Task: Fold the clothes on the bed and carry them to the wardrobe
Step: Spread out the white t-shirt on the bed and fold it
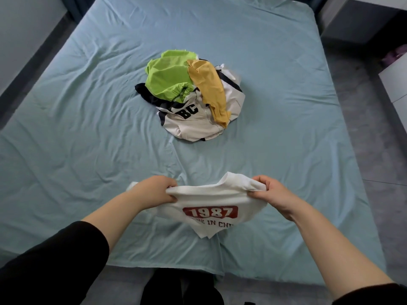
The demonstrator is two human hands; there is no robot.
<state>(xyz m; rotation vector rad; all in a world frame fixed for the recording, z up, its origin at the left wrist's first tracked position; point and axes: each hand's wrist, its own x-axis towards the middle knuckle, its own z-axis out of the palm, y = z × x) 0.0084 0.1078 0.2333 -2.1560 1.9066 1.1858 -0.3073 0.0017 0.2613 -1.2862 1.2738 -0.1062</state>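
A white T-shirt (209,199) with a red "1987" print hangs crumpled above the near part of the bed (88,128). My left hand (154,190) grips its upper edge on the left, and my right hand (271,192) grips the upper edge on the right. A heap of unfolded clothes lies in the middle of the bed: a lime-green garment (167,78), a mustard-yellow garment (209,86) and a white and navy jacket (193,122) with "BC" lettering underneath them.
The light blue sheet is wrinkled around the heap. Grey floor runs along both sides of the bed. A white cabinet (396,84) stands at the right edge, with a purple item (396,55) on the floor behind it. A dark strip lines the left wall.
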